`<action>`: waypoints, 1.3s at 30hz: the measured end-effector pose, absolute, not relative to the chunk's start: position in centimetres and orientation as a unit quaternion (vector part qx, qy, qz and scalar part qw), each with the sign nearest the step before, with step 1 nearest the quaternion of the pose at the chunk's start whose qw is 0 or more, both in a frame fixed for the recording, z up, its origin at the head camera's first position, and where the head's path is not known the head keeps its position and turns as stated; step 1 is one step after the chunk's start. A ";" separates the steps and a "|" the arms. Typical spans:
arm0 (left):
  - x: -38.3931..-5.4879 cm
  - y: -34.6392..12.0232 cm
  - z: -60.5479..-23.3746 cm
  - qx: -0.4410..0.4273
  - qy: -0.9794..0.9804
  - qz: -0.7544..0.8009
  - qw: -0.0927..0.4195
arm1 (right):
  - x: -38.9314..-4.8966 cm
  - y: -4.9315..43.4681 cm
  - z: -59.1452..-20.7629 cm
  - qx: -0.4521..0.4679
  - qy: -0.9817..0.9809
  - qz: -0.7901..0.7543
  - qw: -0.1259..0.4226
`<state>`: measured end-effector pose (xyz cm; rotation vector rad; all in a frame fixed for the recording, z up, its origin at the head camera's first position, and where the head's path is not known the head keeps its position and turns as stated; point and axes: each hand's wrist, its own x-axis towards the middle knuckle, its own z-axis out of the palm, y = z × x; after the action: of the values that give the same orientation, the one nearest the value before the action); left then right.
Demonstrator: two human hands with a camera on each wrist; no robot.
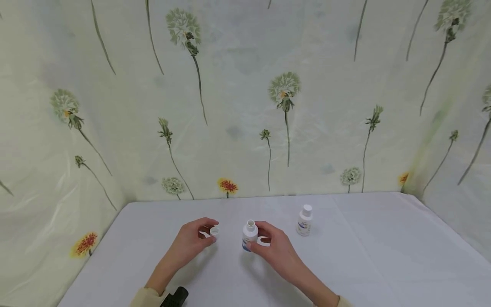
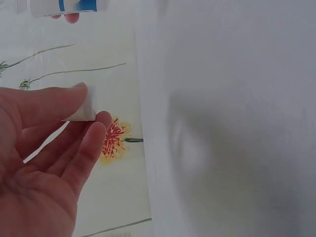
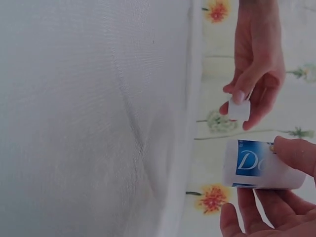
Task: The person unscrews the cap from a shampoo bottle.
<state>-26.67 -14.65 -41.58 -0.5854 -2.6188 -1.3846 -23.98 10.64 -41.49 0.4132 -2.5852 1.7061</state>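
My left hand [image 1: 193, 238] pinches a small white cap [image 1: 214, 231] between thumb and fingers, its hollow side facing up in the head view. To its right, my right hand [image 1: 277, 247] grips a white bottle [image 1: 250, 233] with a blue-and-white label, thumb in front and fingers behind. The bottle's neck is bare and its mouth shows open at the top. In the right wrist view the label [image 3: 251, 160] carries large white letters on blue, and the cap [image 3: 239, 109] appears in the left hand beyond it. A gap separates cap and bottle.
A second white bottle [image 1: 304, 221], with its cap on, stands on the table to the right of my right hand. White cloth [image 1: 376, 256] covers the table. Behind it hangs a curtain [image 1: 238, 106] printed with dandelions. A black device [image 1: 174, 297] is at the left wrist.
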 end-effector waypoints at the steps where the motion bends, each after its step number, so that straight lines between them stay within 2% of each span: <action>1: -26.8 -14.7 -41.6 -0.187 -0.866 -0.459 0.062 | -24.2 10.5 -41.5 0.134 -0.827 0.546 0.004; 17: -27.6 -16.2 -43.0 -0.153 -0.881 -0.442 0.073 | -26.5 7.8 -42.3 0.150 -0.815 0.559 -0.023; 24: -28.2 -16.6 -43.6 -0.143 -0.884 -0.437 0.084 | -27.5 7.0 -42.9 0.168 -0.807 0.565 -0.011; 39: -29.2 -18.1 -43.9 -0.143 -0.902 -0.396 0.092 | -29.4 4.5 -43.2 0.162 -0.814 0.557 -0.022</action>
<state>-29.16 -18.12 -43.91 -0.4243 -2.6809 -1.1761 -29.41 4.52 -43.25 0.5148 -2.5959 1.7747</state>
